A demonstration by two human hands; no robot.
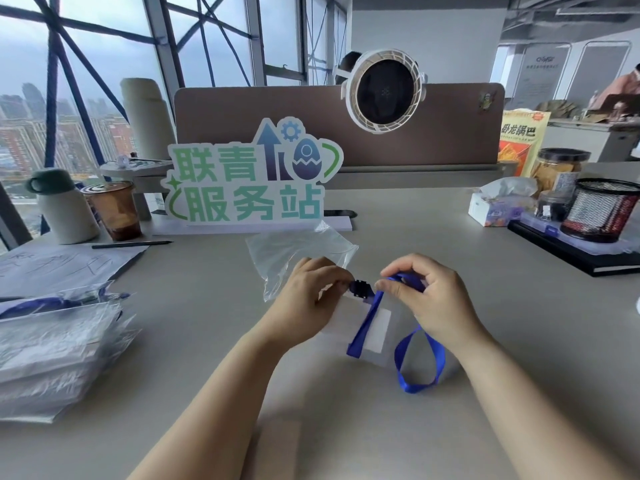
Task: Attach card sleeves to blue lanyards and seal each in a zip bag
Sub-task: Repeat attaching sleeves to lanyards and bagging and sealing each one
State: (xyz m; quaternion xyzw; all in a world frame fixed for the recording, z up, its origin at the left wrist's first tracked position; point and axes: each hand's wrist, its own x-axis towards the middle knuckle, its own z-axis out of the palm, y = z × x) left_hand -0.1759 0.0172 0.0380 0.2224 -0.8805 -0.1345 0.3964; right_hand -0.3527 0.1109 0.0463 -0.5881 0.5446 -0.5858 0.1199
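1. Bare forearms [214, 393] reach up from the bottom edge over a smooth grey table [194, 306].
2. At mid-frame the left hand [308, 292], fingers curled, pinches a black plastic clip [362, 289]. Just beside it, the right hand [429, 299] pinches the blue lanyard [419, 362] between thumb and forefinger.
3. This flat, glossy ribbon runs down across a clear card sleeve [379, 330] with a white insert. It then curls into a loop on the table, lower right of the hands.
4. A crinkled transparent zip bag [294, 254] lies just above the left hand, partly under it.
5. At the left edge sits a stack of filled clear bags [52, 341], with blue ribbon showing inside.
6. Upper centre, a die-cut sign [249, 178] reads 联青服务站 in green and teal. A round white fan [384, 90] is above it, and a black wire-mesh cup [602, 209] is at the right edge.
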